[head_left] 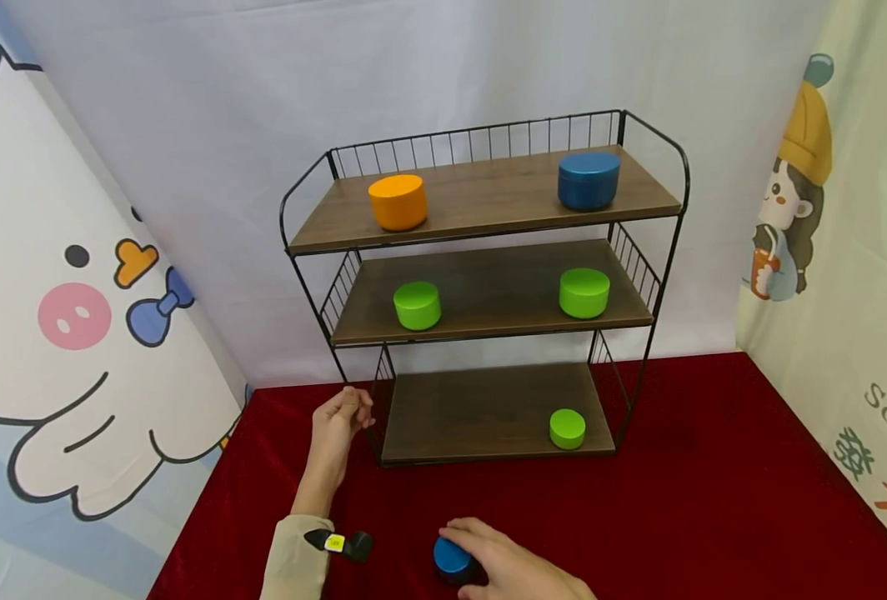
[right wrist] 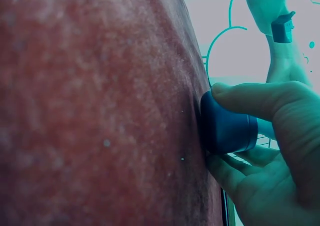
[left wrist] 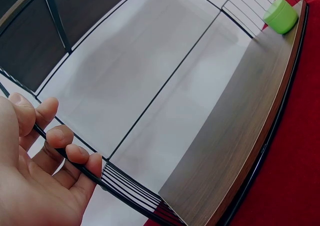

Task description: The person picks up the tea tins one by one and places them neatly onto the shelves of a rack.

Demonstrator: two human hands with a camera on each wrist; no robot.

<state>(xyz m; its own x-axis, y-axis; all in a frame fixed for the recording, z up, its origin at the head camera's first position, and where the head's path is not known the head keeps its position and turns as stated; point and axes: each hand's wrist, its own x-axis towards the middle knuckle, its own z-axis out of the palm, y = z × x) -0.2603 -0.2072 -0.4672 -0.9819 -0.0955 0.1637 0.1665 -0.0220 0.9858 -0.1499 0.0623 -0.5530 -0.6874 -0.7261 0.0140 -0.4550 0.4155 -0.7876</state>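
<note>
My left hand (head_left: 341, 417) is at the lower left side of a three-tier rack (head_left: 492, 452) with black wire sides and wooden shelves. In the left wrist view, its fingers curl around the rack's black post (left wrist: 86, 171). Near the front of the red cloth, my right hand (head_left: 518, 571) holds a small blue round tin (head_left: 452, 555), fingers on one side and thumb on the other. The right wrist view shows the blue tin (right wrist: 227, 123) between thumb and fingers, right at the cloth.
An orange tin (head_left: 398, 202) and a larger blue tin (head_left: 588, 181) sit on the top shelf. The middle shelf carries a green tin (head_left: 417, 306) at left and another green tin (head_left: 583, 293) at right. A smaller green tin (head_left: 567, 429) stands on the bottom shelf's right.
</note>
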